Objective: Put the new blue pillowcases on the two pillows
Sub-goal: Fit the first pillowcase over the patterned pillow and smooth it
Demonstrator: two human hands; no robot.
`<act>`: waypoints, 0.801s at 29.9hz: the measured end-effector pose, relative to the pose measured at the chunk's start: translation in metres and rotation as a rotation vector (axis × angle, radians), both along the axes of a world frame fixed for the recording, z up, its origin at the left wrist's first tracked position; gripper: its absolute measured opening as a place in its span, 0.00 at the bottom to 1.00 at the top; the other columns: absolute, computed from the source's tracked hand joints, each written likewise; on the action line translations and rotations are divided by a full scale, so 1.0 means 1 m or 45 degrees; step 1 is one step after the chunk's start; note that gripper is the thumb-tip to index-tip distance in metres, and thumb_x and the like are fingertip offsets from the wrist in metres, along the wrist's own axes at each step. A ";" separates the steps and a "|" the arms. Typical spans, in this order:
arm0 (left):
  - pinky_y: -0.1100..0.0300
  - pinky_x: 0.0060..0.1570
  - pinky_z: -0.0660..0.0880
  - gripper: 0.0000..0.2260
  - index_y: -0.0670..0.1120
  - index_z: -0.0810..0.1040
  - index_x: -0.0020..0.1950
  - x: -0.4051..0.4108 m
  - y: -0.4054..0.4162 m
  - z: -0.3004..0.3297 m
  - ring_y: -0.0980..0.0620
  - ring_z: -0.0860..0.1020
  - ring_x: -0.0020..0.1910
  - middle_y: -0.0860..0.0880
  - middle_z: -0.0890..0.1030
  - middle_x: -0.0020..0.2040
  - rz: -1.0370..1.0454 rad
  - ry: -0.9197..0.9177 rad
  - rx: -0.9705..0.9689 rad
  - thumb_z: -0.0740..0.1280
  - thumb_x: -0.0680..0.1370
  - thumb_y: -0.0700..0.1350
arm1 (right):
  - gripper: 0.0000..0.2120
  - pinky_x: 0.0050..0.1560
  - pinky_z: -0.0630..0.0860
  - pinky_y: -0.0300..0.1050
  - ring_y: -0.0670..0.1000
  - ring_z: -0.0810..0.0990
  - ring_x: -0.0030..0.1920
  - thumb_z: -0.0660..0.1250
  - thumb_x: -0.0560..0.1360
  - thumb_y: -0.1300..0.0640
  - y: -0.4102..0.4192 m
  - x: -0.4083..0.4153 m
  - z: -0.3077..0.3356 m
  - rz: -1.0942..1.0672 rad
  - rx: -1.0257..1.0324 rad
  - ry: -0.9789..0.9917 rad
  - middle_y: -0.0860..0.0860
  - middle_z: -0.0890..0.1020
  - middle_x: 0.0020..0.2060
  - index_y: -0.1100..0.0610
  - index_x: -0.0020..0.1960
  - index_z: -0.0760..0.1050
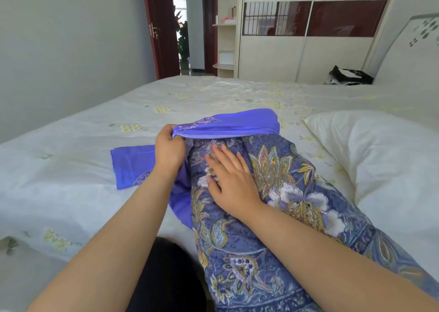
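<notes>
Right hand (229,176) flat on floral pillow (273,193); left hand (169,148) pinches pillowcase (228,124).

Lay lengthwise on the bed (71,193), a patterned pillow (273,216), near end toward the viewer, far end inside the open mouth of a pillowcase (228,124). Gripped that mouth's left edge, the left hand (169,149); rested flat on top of the pillow just right of it, the right hand (231,178). Lay flat on the bed left of the pillow, partly behind the left hand, a second pillowcase (133,166). Sat to the right, well apart, a bare pillow (380,159). Stood beyond the bed's far side, a wardrobe (308,57), with an open door (161,31) to its left. Rested at the bed's far right, a bag (349,75).
</notes>
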State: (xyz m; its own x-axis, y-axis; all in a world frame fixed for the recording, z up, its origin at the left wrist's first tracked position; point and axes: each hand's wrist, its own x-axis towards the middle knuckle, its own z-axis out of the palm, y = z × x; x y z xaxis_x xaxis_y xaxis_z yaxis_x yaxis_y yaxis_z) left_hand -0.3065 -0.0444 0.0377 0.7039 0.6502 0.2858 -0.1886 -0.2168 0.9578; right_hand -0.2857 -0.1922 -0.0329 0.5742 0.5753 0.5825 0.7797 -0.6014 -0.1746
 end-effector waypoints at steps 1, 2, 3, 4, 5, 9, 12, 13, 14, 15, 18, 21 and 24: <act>0.68 0.28 0.71 0.12 0.49 0.73 0.39 0.000 -0.002 0.001 0.53 0.73 0.33 0.50 0.77 0.34 -0.025 0.031 -0.034 0.58 0.75 0.34 | 0.25 0.75 0.45 0.50 0.49 0.53 0.76 0.58 0.76 0.51 -0.001 0.000 0.000 0.014 0.001 0.039 0.49 0.58 0.76 0.53 0.73 0.65; 0.67 0.27 0.71 0.11 0.49 0.74 0.39 0.000 -0.006 0.001 0.52 0.73 0.33 0.49 0.77 0.34 -0.069 0.075 -0.041 0.59 0.77 0.36 | 0.26 0.76 0.43 0.50 0.48 0.50 0.77 0.57 0.77 0.51 0.000 0.003 0.000 0.039 -0.075 0.081 0.48 0.56 0.76 0.52 0.74 0.61; 0.64 0.29 0.71 0.09 0.49 0.75 0.39 -0.002 -0.015 0.000 0.52 0.74 0.33 0.48 0.78 0.35 -0.125 0.160 0.042 0.61 0.77 0.40 | 0.26 0.76 0.41 0.50 0.47 0.49 0.77 0.56 0.78 0.52 0.000 0.003 0.004 0.055 -0.156 0.105 0.48 0.55 0.77 0.52 0.75 0.59; 0.62 0.33 0.72 0.06 0.47 0.77 0.41 -0.003 -0.027 -0.003 0.51 0.75 0.35 0.47 0.79 0.37 -0.186 0.263 0.192 0.64 0.77 0.45 | 0.26 0.75 0.41 0.50 0.47 0.50 0.76 0.56 0.78 0.52 0.001 0.007 0.004 0.046 -0.218 0.135 0.48 0.57 0.76 0.52 0.75 0.58; 0.60 0.39 0.72 0.07 0.46 0.79 0.46 -0.005 -0.041 -0.009 0.50 0.77 0.39 0.47 0.80 0.41 -0.259 0.336 0.335 0.65 0.77 0.49 | 0.26 0.75 0.45 0.49 0.48 0.54 0.76 0.57 0.78 0.52 0.002 0.011 0.007 -0.008 -0.237 0.254 0.49 0.60 0.75 0.52 0.75 0.58; 0.58 0.53 0.71 0.15 0.47 0.78 0.60 -0.008 -0.065 -0.028 0.51 0.77 0.55 0.50 0.80 0.53 -0.380 0.422 0.469 0.61 0.77 0.51 | 0.27 0.70 0.57 0.43 0.51 0.63 0.72 0.60 0.78 0.52 -0.003 0.023 0.019 -0.107 -0.353 0.429 0.53 0.65 0.73 0.53 0.75 0.58; 0.59 0.53 0.71 0.10 0.53 0.77 0.57 -0.004 -0.024 -0.029 0.49 0.77 0.56 0.51 0.81 0.54 -0.199 0.392 0.494 0.61 0.78 0.48 | 0.18 0.73 0.53 0.47 0.51 0.66 0.70 0.55 0.79 0.53 -0.011 0.018 0.027 0.111 -0.390 0.203 0.53 0.72 0.68 0.53 0.68 0.70; 0.60 0.52 0.69 0.10 0.54 0.76 0.59 -0.007 -0.012 -0.032 0.48 0.76 0.57 0.50 0.80 0.55 -0.171 0.456 0.568 0.59 0.80 0.48 | 0.16 0.67 0.63 0.48 0.53 0.73 0.63 0.55 0.79 0.53 -0.018 0.013 0.033 0.084 -0.249 0.102 0.52 0.78 0.61 0.52 0.63 0.74; 0.60 0.53 0.68 0.13 0.54 0.74 0.63 -0.008 -0.002 -0.040 0.46 0.75 0.59 0.48 0.79 0.59 -0.167 0.545 0.651 0.56 0.81 0.48 | 0.16 0.56 0.71 0.47 0.54 0.79 0.54 0.55 0.77 0.52 -0.027 0.012 0.042 -0.008 -0.052 -0.002 0.52 0.83 0.52 0.51 0.58 0.78; 0.58 0.55 0.67 0.15 0.55 0.70 0.67 -0.012 0.005 -0.046 0.44 0.74 0.62 0.45 0.77 0.63 -0.192 0.648 0.737 0.54 0.81 0.49 | 0.17 0.48 0.73 0.47 0.56 0.81 0.47 0.54 0.76 0.52 -0.035 0.012 0.056 -0.135 0.121 -0.111 0.52 0.84 0.45 0.51 0.55 0.80; 0.53 0.59 0.67 0.20 0.58 0.59 0.74 -0.020 0.011 -0.060 0.41 0.71 0.65 0.43 0.72 0.68 -0.296 0.968 0.991 0.52 0.81 0.55 | 0.21 0.58 0.69 0.51 0.58 0.76 0.58 0.55 0.77 0.44 -0.073 0.057 0.080 -0.617 0.079 0.060 0.55 0.79 0.58 0.55 0.61 0.75; 0.50 0.56 0.70 0.26 0.56 0.58 0.74 -0.022 0.002 -0.049 0.42 0.75 0.61 0.45 0.76 0.64 -0.116 1.073 1.417 0.52 0.78 0.63 | 0.37 0.55 0.68 0.47 0.58 0.75 0.58 0.52 0.75 0.31 -0.103 0.079 0.074 -0.664 -0.123 1.056 0.59 0.72 0.66 0.59 0.68 0.68; 0.49 0.60 0.68 0.29 0.50 0.65 0.71 -0.014 -0.014 -0.025 0.44 0.73 0.62 0.46 0.76 0.63 0.074 0.575 1.556 0.57 0.75 0.64 | 0.26 0.48 0.68 0.43 0.51 0.76 0.47 0.58 0.78 0.39 -0.105 0.076 0.045 -0.376 -0.121 1.233 0.58 0.75 0.63 0.56 0.67 0.69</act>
State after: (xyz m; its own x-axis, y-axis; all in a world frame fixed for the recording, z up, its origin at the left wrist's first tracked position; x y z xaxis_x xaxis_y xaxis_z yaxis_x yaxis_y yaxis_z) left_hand -0.3206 -0.0587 0.0125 0.8724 0.1721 0.4575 0.1352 -0.9844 0.1125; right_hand -0.2095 -0.2975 0.0118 0.9015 0.3538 -0.2493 0.1465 -0.7914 -0.5935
